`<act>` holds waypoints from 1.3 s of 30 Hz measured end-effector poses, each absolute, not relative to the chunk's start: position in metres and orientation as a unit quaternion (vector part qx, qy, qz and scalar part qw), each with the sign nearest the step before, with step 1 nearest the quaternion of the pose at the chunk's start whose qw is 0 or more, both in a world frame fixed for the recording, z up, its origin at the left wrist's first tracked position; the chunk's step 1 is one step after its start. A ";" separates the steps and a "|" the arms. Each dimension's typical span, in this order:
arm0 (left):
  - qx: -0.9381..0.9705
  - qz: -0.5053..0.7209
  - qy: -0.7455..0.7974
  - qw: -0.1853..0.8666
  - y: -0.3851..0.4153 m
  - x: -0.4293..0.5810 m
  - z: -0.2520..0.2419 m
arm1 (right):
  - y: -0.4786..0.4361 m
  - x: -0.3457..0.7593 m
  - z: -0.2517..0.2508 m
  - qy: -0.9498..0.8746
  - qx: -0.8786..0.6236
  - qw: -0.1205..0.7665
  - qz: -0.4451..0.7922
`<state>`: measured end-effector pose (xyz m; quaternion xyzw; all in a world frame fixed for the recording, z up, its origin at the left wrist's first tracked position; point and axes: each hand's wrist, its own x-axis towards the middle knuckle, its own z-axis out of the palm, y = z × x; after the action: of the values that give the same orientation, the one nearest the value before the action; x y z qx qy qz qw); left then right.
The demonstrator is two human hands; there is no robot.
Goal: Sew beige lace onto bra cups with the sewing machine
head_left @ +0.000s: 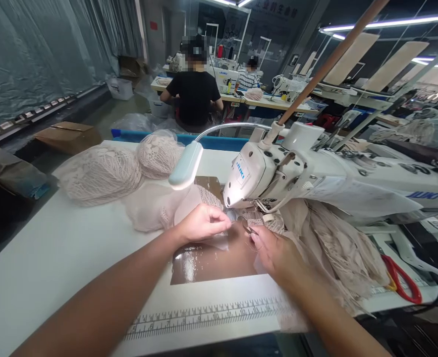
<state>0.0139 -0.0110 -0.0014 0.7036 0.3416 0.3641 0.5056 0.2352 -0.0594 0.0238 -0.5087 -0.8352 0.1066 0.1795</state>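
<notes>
A white Juki sewing machine [315, 173] stands on the white table [55, 258]. Beige lace fabric [263, 223] lies under its needle end. My left hand [202, 223] is closed in a pinch on the fabric's edge just left of the needle. To the right of the needle my right hand [273, 250] rests on the fabric, its fingers curled and pressing it down. A glossy brown plate [211, 263] shows beneath both hands. More lace [338, 248] hangs bunched on the right, under the machine arm.
Piles of pinkish lace pieces [103, 173] lie at the table's back left. A white gooseneck lamp [185, 166] hangs over the work. Red-handled scissors [405, 282] lie at the right. A ruler strip [204, 317] runs along the front edge. Two people sit at machines behind.
</notes>
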 end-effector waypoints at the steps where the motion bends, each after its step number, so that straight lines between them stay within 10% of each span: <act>1: 0.706 0.368 0.339 0.502 -0.012 0.015 -0.001 | -0.064 0.234 0.025 -0.822 -0.507 0.206 0.157; 14: 0.691 0.399 0.310 0.518 -0.018 0.020 0.000 | -0.073 0.215 0.014 -0.437 -0.489 0.394 0.644; 39: 0.689 0.381 0.319 0.528 -0.018 0.022 0.003 | -0.072 0.200 0.015 -0.390 -0.490 0.432 0.649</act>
<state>0.0217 -0.0179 0.0033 0.6887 0.3186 0.3812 0.5281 0.1997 -0.0723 0.0155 -0.4900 -0.3904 0.6489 0.4318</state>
